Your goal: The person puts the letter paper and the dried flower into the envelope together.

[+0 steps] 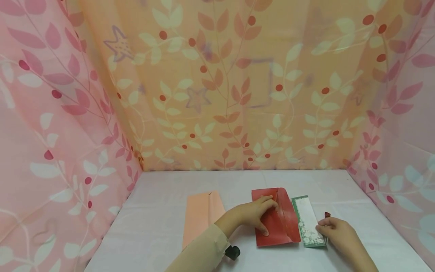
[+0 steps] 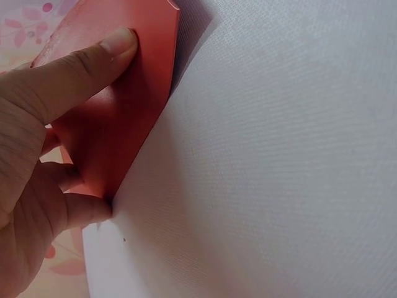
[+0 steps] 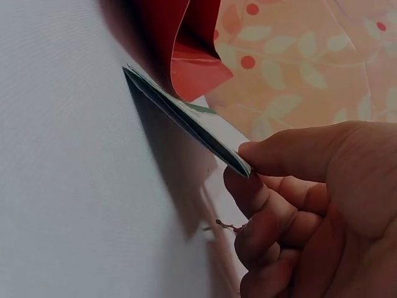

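A red envelope (image 1: 283, 226) lies on the white table (image 1: 159, 226), its flap side raised. My left hand (image 1: 268, 216) holds it, thumb near the front edge and fingers spread across its far half. In the left wrist view the thumb (image 2: 118, 46) presses on the red envelope (image 2: 118, 124) while curled fingers (image 2: 87, 208) hold its edge. To the right, my right hand (image 1: 321, 226) pinches the near edge of a green-bordered white card (image 1: 307, 221). The right wrist view shows that card (image 2: 186, 118) lifted off the table, with the red envelope (image 3: 195, 68) curling just behind it.
A peach envelope (image 1: 202, 215) lies flat left of my left forearm. A small dark red bit (image 1: 327, 214) sits just beyond my right hand. Leaf-patterned cloth walls (image 1: 217, 94) close the table (image 3: 62, 186) in on the left, back and right.
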Demonstrator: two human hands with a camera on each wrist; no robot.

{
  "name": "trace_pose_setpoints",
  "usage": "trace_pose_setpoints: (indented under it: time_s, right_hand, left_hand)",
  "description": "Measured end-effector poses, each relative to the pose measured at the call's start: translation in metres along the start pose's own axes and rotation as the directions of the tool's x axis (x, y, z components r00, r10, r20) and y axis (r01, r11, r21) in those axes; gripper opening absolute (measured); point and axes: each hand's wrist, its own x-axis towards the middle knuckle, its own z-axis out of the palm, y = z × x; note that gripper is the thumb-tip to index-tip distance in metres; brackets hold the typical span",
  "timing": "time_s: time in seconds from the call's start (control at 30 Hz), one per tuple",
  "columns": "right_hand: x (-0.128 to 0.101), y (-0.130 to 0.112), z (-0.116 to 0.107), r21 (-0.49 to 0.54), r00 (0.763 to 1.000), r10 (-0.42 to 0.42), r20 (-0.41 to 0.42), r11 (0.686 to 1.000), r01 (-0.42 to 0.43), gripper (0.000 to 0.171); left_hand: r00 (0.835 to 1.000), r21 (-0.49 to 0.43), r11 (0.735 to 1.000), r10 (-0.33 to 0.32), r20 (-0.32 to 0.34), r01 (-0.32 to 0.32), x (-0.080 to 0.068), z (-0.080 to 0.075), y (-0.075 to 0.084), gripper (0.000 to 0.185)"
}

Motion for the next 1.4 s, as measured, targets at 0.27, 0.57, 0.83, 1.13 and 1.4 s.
trace_pose_setpoints:
  time_s: [0.27,0.57,0.83,1.13,1.4]
  right_hand:
    - [-0.002,-0.002,-0.007,0.006,1.0,-0.004,-0.003,1.0,0.004,0.039]
    - [-0.004,-0.001,-0.013,0.057,0.998,0.049,-0.051,0.997,-0.046,0.05]
    - [-0.007,-0.006,-0.011,0.134,0.99,0.099,-0.1,0.987,-0.085,0.057]
    - [-0.004,-0.012,-0.001,0.253,0.989,0.111,-0.094,0.964,-0.084,0.063]
    - [-0.004,-0.025,0.013,0.315,0.995,0.077,-0.068,0.948,-0.052,0.054]
  left_hand:
    - [1.0,0.015,1.0,-0.013,0.002,0.013,-0.001,0.0,0.002,0.077]
    - [1.0,0.0,1.0,-0.029,0.009,0.029,0.0,-0.001,0.003,0.078]
    - [1.0,0.022,1.0,-0.019,0.004,0.019,0.002,0.001,0.0,0.08]
    - [0.999,-0.002,0.999,-0.041,0.011,0.041,0.0,0.001,0.002,0.08]
    - [0.999,0.005,0.999,-0.034,-0.002,0.034,-0.001,0.002,0.003,0.079]
